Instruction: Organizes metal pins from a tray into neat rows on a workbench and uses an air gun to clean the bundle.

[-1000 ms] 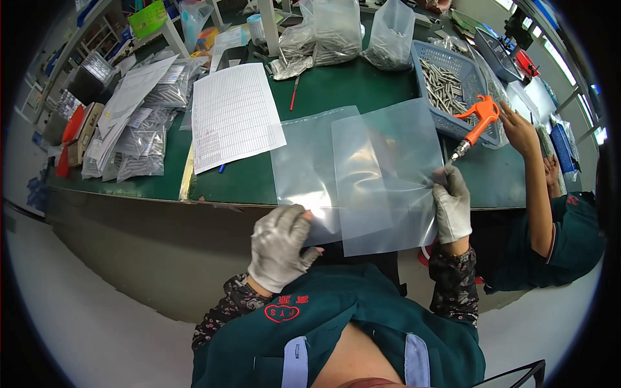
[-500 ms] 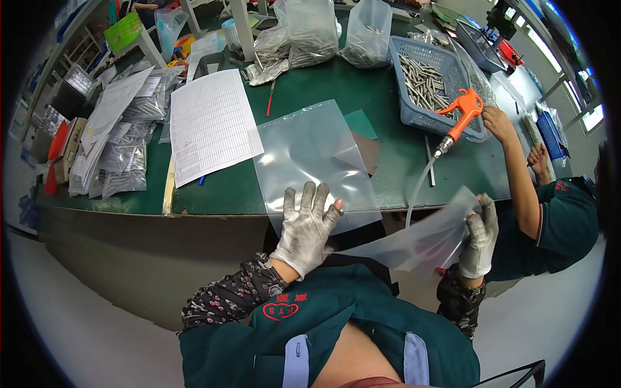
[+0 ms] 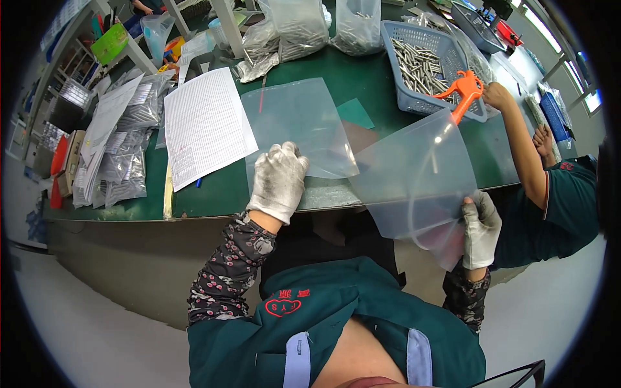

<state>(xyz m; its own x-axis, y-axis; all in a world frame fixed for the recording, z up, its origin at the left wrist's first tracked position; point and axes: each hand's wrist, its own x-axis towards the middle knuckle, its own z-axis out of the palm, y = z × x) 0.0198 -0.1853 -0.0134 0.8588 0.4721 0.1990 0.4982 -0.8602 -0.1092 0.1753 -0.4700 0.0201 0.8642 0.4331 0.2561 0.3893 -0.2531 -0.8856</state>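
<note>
A clear plastic sheet lies on the green table in front of me, its near right corner curling up. My left hand, in a soiled white glove, is on its near left part with the fingers curled in; the fingertips are hidden. To the right, a second clear plastic sheet hangs partly over the table's front edge. Its lower right side is gripped by my gloved right hand, thumb against fingers. Whether either sheet is a flat bag I cannot tell. A printed paper form lies left of the first sheet.
A blue basket of metal pins stands at the back right, an orange air gun at its near side. A co-worker's hand is beside it. Bagged metal parts fill the left; more bags stand behind.
My left hand has gone from spread flat to curled and moved slightly away from me. The sheet under it has shifted farther in. The sheet in my right hand has swung up and opened out.
</note>
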